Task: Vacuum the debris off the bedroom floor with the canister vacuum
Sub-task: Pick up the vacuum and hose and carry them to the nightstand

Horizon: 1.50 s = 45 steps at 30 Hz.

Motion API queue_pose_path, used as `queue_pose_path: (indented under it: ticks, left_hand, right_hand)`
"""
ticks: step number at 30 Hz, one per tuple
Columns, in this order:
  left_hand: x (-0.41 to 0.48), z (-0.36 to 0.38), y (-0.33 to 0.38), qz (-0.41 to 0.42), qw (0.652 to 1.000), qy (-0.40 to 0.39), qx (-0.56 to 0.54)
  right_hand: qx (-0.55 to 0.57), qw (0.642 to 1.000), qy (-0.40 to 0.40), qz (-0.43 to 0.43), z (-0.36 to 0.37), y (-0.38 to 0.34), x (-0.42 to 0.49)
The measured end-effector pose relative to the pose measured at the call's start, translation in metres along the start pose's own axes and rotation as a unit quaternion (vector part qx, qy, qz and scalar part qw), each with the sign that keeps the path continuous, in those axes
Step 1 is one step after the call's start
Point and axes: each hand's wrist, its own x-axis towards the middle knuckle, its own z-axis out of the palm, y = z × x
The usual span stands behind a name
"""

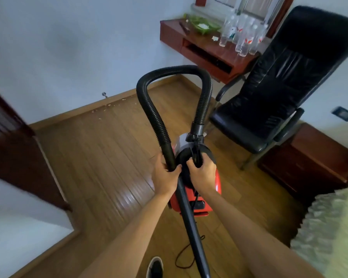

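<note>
Debris lies by the wall, vacuum left of chair.

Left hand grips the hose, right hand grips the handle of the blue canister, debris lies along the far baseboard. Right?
One error: the head view shows the canister is red, not blue. Left hand on the hose, right hand on the handle and debris along the far baseboard all hold.

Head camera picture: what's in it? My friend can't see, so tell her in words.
Two hands hold a red vacuum: the left hand grips its black tube, the right hand its handle. Crumbs lie on the floor by the far wall; a black chair stands to the right.
</note>
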Motion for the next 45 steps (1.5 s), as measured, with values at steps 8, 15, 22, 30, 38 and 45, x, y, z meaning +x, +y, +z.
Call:
queue_pose_path:
  ticks: [8, 15, 22, 30, 38, 45]
  left_hand:
    - [0.101, 0.031, -0.043, -0.038, 0.997, 0.032, 0.056]
    - [0.168, 0.051, -0.089, -0.052, 0.993, 0.066, 0.079]
    - [0.238, 0.095, -0.131, -0.130, 0.973, 0.176, 0.078]
    - [0.310, 0.137, -0.188, -0.174, 0.945, 0.269, 0.072]
    - [0.388, 0.141, -0.276, -0.233, 0.941, 0.247, 0.009]
    - [0.459, 0.123, -0.362, -0.264, 0.941, 0.209, 0.031]
  right_hand:
    - [-0.005, 0.998, -0.040, 0.049, 0.057, 0.042, 0.101]
    - [0.016, 0.992, -0.097, 0.083, 0.107, 0.084, 0.171]
    - [0.014, 0.974, -0.206, 0.089, 0.151, 0.134, 0.257]
    - [0.042, 0.944, -0.314, 0.089, 0.198, 0.193, 0.338]
    - [0.005, 0.944, -0.317, 0.093, 0.267, 0.253, 0.409]
    - [-0.054, 0.950, -0.287, 0.114, 0.334, 0.317, 0.462]
